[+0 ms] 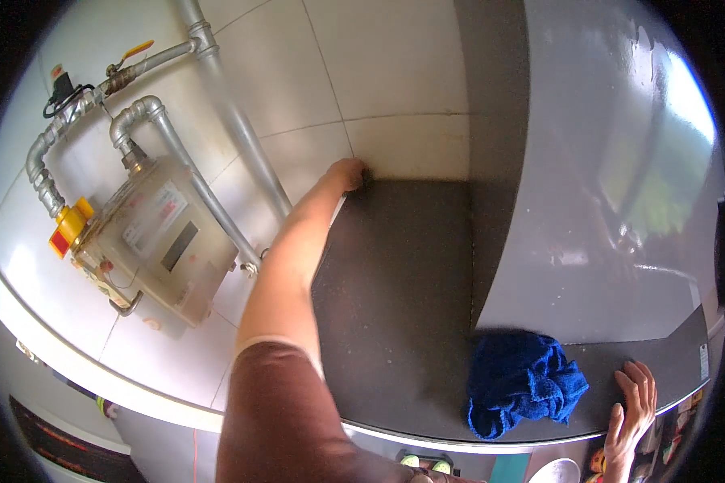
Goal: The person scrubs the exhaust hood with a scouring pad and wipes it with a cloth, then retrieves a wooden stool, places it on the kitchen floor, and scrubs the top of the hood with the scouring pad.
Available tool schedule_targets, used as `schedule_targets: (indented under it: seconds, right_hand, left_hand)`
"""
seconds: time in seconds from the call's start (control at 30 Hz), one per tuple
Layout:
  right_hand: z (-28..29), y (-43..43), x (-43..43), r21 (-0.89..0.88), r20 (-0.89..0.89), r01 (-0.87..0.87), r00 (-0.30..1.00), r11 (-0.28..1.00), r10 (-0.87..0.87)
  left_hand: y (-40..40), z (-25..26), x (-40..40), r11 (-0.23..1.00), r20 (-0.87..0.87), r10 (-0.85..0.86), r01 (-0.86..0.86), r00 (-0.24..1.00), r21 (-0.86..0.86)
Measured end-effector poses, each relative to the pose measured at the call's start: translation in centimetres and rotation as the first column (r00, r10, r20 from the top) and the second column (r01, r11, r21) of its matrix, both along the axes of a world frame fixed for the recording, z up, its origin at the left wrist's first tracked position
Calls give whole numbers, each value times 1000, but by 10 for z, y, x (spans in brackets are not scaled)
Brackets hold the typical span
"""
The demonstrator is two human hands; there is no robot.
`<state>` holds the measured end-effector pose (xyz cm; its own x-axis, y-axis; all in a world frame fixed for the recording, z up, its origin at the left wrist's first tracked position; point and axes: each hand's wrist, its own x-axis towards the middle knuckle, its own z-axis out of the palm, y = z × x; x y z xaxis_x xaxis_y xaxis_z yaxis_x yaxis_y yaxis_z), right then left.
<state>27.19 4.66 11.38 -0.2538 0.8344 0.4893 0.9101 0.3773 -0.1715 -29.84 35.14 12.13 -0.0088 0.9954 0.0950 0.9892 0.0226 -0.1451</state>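
Note:
My left arm stretches across a dark, dusty flat surface (399, 271). My left hand (347, 174) is at the far left corner of that surface, against the tiled wall. Its fingers are mostly turned away, so whether they grip anything is hidden. A crumpled blue towelling cloth (525, 383) lies near the front edge, beside a glossy grey panel (592, 241). To the right of the cloth, my right hand (634, 392) rests at the front edge with fingers apart, apart from the cloth and holding nothing.
On the left wall hangs a gas meter (163, 241) with metal pipes (232, 108) and a yellow-handled valve (121, 75). White wall tiles (399, 54) rise behind the surface. Below the front edge are a round metal item (556, 471) and several blurred goods.

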Motion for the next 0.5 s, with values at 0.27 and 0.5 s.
schedule_targets:
  seconds: [0.27,0.5]
  right_hand:
    - [-15,9,10,26,55,-7,998,1000,6]
    - [-14,9,16,35,94,15,995,999,-19]
  left_hand:
    - [-69,12,3,999,88,29,-24,996,-48]
    - [-176,30,49,984,201,33,4,979,-178]
